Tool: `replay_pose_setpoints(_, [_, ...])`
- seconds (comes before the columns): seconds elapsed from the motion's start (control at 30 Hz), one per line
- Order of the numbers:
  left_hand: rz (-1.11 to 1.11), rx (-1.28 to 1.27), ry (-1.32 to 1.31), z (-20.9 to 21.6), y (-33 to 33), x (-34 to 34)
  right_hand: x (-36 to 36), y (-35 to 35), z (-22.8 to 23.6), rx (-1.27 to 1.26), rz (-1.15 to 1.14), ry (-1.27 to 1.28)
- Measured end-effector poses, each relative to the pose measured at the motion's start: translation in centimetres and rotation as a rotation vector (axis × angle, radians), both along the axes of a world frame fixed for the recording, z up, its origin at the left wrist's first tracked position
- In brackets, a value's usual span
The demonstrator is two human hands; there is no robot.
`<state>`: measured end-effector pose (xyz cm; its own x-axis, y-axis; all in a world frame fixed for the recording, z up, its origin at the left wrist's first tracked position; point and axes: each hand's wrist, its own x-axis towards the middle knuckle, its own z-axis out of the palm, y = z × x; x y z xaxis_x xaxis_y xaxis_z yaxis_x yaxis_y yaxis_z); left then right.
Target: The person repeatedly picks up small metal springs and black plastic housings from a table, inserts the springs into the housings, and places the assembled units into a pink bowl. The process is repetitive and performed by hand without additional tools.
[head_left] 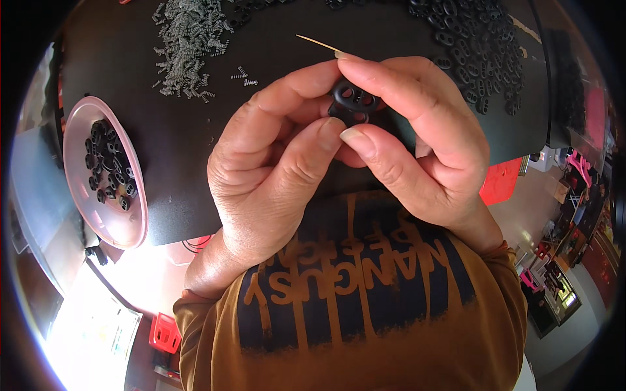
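Observation:
Both hands meet over the dark table and pinch one small black plastic cord lock (354,98), with holes showing in its body. My left hand (267,143) is closed, its thumb and fingertips on the cord lock's left side. On the other side my right hand (424,130) is closed too, thumb below and index finger above. A thin wooden toothpick (316,43) sticks out leftward by the right index fingertip; its other end is hidden. The fingers cover part of the cord lock, so I cannot tell whether a spring is inside.
A pile of small metal springs (189,45) lies at the far left, with a few loose springs (244,77) nearby. Black cord lock parts (482,58) are heaped at the far right. A pink plastic bowl (140,208) holding finished-looking black cord locks stands at the table's left edge.

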<state>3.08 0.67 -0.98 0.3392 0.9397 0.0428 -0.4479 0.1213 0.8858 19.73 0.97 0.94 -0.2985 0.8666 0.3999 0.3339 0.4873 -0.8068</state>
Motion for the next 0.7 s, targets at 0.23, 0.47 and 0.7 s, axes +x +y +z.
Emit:
replay_pose_setpoints(0.23, [-0.024, -0.029, -0.035, 0.18, 0.07, 0.17, -0.13, -0.32, -0.22, -0.049, -0.014, 0.035])
replay_pose_setpoints(0.47, [-0.044, -0.089, -0.061, 0.25, 0.2, -0.01, -0.04, -0.12, -0.54, -0.007, -0.001, 0.019])
replay_pose_setpoints(0.7, [-0.042, -0.075, -0.155, 0.16, 0.2, 0.19, -0.1, -0.11, -0.49, -0.046, 0.002, 0.025])
